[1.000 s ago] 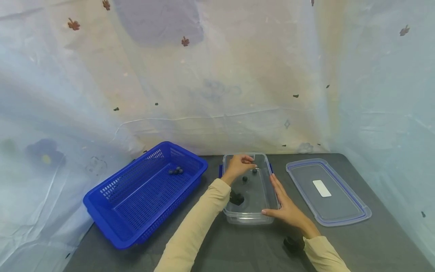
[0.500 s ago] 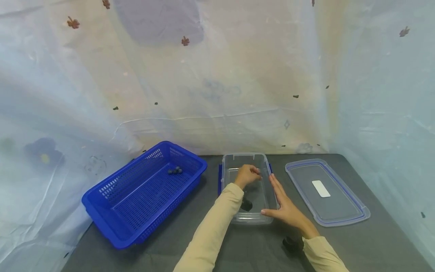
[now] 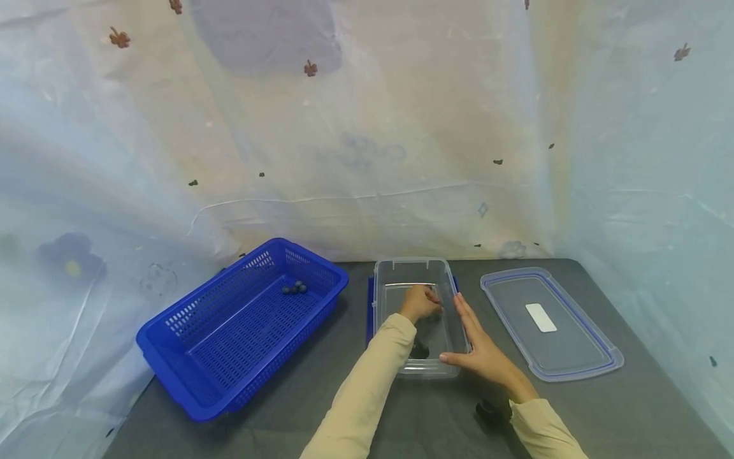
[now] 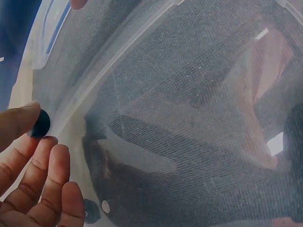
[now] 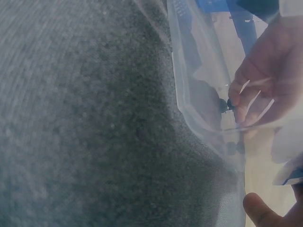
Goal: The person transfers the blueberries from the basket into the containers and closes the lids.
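My left hand (image 3: 420, 302) reaches down into a clear plastic box (image 3: 427, 370) and pinches a blueberry (image 4: 41, 124) between thumb and forefinger. In the left wrist view, a second blueberry (image 4: 91, 211) shows low down, partly behind the curled fingers. My right hand (image 3: 484, 354) rests against the box's right side, fingers straight along the wall and thumb at the near rim. In the right wrist view, the left hand (image 5: 270, 78) and the pinched berry show through the clear wall.
To the left stands a blue perforated basket (image 3: 218, 408) with several blueberries (image 3: 295, 288) at its far end. A clear lid (image 3: 568, 357) with a blue seal and white label lies right of the box on the grey table (image 3: 275, 414). A patterned sheet hangs behind.
My left hand has moved down and slightly right into the box, over the spot where two blueberries showed, and now pinches one. The right hand stays put.
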A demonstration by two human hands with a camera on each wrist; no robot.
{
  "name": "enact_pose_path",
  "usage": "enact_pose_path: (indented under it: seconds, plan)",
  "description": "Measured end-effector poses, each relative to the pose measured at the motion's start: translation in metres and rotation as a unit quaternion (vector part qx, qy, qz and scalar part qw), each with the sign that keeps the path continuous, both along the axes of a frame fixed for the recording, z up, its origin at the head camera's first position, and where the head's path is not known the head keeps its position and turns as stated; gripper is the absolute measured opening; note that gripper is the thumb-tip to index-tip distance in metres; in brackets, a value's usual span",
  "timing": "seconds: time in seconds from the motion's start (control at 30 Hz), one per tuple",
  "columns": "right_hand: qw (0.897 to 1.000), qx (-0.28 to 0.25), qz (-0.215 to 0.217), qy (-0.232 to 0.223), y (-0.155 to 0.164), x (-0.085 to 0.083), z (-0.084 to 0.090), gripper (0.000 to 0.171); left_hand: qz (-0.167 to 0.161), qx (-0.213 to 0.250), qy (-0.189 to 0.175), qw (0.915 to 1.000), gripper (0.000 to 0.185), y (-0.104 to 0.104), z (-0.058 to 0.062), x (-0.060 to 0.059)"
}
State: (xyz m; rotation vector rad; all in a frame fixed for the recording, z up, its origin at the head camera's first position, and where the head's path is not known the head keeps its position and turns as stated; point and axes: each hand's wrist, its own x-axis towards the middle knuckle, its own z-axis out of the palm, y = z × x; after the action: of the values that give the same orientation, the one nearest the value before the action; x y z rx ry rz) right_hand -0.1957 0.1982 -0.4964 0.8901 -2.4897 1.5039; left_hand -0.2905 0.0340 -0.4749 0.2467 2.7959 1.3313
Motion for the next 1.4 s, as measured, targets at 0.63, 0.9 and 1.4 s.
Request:
enact_pose_path:
  seconds: [0.63,0.9,1.4]
  plan:
    - [1.000,0.002,-0.005,-0.010,0.000,0.003,0.003,0.113,-0.015,0.131,-0.058,0.9895,0.015,-0.021,0.026,-0.002]
    - [1.000,0.001,-0.006,-0.017,-0.001,0.002,0.002,0.113,-0.054,0.189,-0.062,0.9785,0.022,-0.044,0.055,-0.006]
    - [1.000,-0.002,0.001,-0.001,0.001,0.001,0.001,0.114,-0.072,0.195,0.003,0.9781,0.029,-0.123,0.117,0.000]
